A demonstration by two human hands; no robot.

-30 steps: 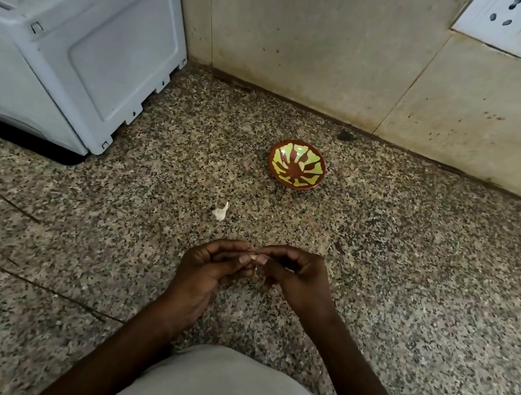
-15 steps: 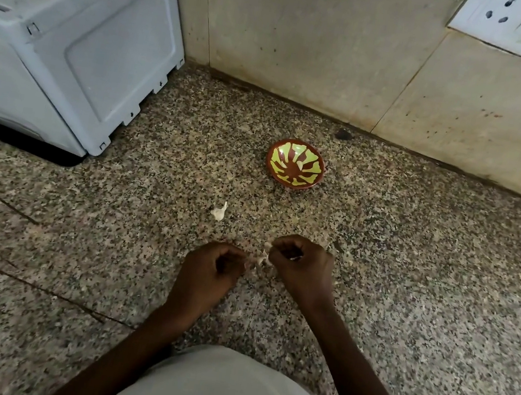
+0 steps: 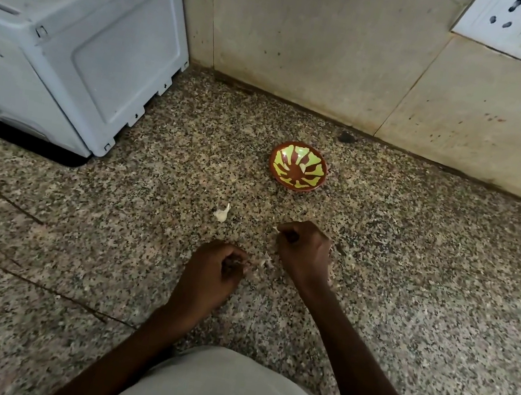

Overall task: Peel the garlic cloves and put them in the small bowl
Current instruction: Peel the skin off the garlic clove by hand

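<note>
Garlic clove, pale, small, at left hand fingertips, low over granite counter; fingers curled, apparently pinching it; right hand curled beside, seemingly nipping skin scrap, contents too small to confirm; second clove lying unpeeled near; small bowl beyond, no cloves visible inside; step judged: peeling; next: strip remaining skin, carry clove forward to bowl.
</note>
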